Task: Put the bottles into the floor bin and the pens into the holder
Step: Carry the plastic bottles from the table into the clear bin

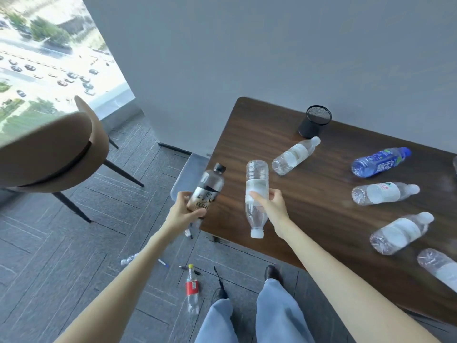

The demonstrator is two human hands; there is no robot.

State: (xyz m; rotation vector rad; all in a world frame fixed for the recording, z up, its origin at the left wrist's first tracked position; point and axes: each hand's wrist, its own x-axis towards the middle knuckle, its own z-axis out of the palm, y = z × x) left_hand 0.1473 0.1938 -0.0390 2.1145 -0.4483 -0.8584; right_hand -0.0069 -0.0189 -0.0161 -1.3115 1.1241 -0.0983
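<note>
Left hand [184,209] is curled around the lower body of a black-capped bottle [209,186], held cap-up just off the bench's left edge, overlapping the grey floor bin [189,169] in view. Right hand [269,206] grips a clear water bottle [257,179] cap-down above the bench's [247,134] near-left corner. Further bottles, one of them blue [380,162], lie on their sides across the bench, the black mesh pen holder [315,121] stands at its far edge, and a red-labelled bottle [192,288] and a white pen [163,263] lie on the floor off its near-left corner.
</note>
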